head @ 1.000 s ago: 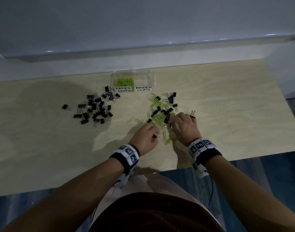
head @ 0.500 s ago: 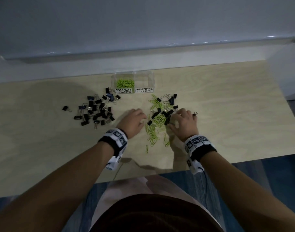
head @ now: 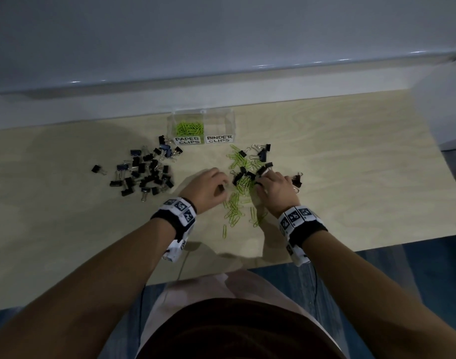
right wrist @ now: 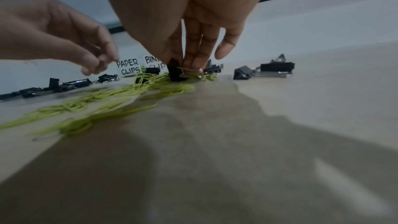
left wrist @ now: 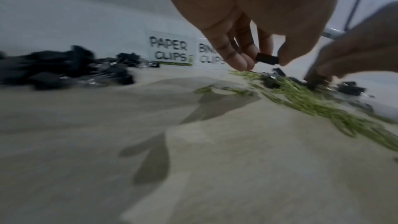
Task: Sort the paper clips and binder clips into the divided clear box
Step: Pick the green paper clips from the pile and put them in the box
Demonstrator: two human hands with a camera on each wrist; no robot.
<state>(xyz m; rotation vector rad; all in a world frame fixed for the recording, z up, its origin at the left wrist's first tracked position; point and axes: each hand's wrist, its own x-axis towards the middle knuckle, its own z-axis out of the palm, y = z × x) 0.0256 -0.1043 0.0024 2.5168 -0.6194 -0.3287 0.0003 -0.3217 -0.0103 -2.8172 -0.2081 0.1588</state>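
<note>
Black-bodied small metal binder clip is pinched between thumb and fingertips of the left hand, raised clear of the pale wooden tabletop. The right hand is down in the mixed heap, its thumb and fingers closing on a second black binder clip with silver wire handles that stands among the lime-green wire paper clips; whether that clip is fully gripped cannot be told.

Governing relation: the divided clear plastic box lies straight ahead of both hands, at the far edge of the table, its long axis running left to right. Of its two compartments, the left holds green paper clips; the right appears to hold nothing. The left hand, already loaded, is judged marginally nearer, though the binder compartment sits on the right-hand side.

Well apart to the left lies a separate scatter of black binder clips.

Legible writing: two white labels on the box front, "PAPER CLIPS" left, "BINDER CLIPS" right. No brand visible.
</note>
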